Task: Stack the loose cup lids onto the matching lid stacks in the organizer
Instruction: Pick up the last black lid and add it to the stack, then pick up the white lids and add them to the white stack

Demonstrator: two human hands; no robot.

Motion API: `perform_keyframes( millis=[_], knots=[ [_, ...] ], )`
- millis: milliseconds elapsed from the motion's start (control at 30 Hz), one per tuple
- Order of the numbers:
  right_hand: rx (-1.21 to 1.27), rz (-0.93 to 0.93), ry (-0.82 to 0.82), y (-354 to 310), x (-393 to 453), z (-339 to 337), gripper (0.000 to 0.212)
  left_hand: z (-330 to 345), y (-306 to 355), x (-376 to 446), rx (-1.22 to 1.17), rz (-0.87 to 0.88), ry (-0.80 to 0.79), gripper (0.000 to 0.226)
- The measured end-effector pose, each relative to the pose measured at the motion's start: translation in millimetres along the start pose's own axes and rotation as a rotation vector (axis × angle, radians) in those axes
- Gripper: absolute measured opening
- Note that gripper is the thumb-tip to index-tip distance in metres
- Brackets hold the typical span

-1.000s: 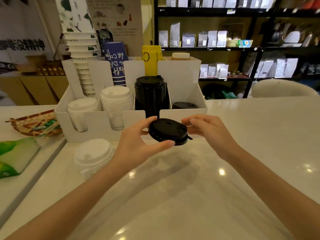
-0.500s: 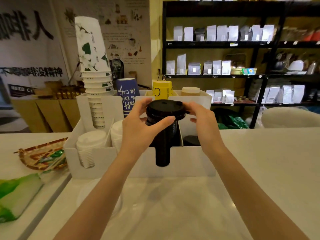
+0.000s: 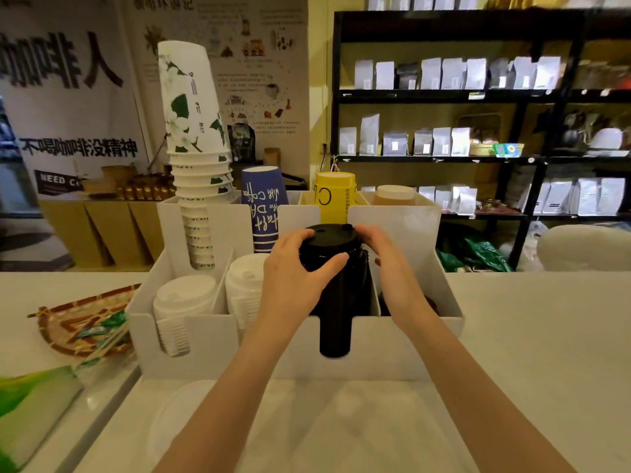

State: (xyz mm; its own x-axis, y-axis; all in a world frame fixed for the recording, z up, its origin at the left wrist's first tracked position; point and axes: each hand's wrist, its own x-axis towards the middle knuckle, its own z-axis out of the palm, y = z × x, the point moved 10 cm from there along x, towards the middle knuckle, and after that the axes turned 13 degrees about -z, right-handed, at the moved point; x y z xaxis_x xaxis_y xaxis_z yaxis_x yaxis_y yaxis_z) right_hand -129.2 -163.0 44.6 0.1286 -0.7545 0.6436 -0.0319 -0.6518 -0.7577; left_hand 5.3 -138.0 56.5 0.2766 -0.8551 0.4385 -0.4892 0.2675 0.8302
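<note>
A black lid [image 3: 333, 233] sits on top of the tall black lid stack [image 3: 336, 322] in the white organizer [image 3: 239, 349]. My left hand [image 3: 297, 271] wraps the lid's left side, thumb across the front of the stack. My right hand [image 3: 386, 261] holds the lid's right edge with its fingertips. Two white lid stacks [image 3: 184, 295] [image 3: 246, 278] fill the compartments to the left. A loose pile of white lids [image 3: 177, 414] lies blurred on the counter in front of the organizer. The rightmost compartment is mostly hidden behind my right wrist.
Paper cup stacks stand in the organizer's back row: white-green [image 3: 196, 165], blue [image 3: 263, 203], yellow [image 3: 334, 196]. A woven tray [image 3: 75, 322] with packets and a green packet [image 3: 30, 401] lie to the left. Dark shelves [image 3: 478, 97] stand behind the white counter [image 3: 546, 336].
Both hands lifted the black lid from above the counter up onto the top of the black stack. It has settled slightly lower, and the view has drawn closer.
</note>
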Motion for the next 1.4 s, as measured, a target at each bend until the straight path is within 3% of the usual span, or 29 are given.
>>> perform_keyframes(
  millis=[433, 833, 933, 1033, 1167, 1400],
  knots=[
    [-0.052, 0.001, 0.105, 15.6, -2.3, -11.5, 0.028, 3.4, -0.3, -0.2, 0.158, 0.007, -0.063, 0.048],
    [-0.372, -0.063, 0.079, 5.8, -7.6, -8.9, 0.030, 10.8, 1.6, -12.1, 0.206, 0.091, -0.105, 0.048],
    [-0.575, -0.130, 0.114, -9.4, -12.1, -1.3, 0.040, 11.3, 1.2, -10.8, 0.172, 0.061, -0.178, 0.047],
    [-0.742, -0.301, 0.128, -38.6, -23.3, 19.2, 0.048, -12.7, 1.7, -9.9, 0.037, 0.045, -0.135, 0.039],
    [-0.760, -0.461, 0.029, -58.1, -39.1, 56.2, 0.049, -50.3, -7.5, -22.7, -0.031, 0.083, -0.057, 0.030],
    [-0.670, -0.631, -0.248, -61.2, -74.8, 115.5, 0.043, -107.9, -66.4, -62.1, 0.130, -0.020, 0.033, 0.026]
  ],
)
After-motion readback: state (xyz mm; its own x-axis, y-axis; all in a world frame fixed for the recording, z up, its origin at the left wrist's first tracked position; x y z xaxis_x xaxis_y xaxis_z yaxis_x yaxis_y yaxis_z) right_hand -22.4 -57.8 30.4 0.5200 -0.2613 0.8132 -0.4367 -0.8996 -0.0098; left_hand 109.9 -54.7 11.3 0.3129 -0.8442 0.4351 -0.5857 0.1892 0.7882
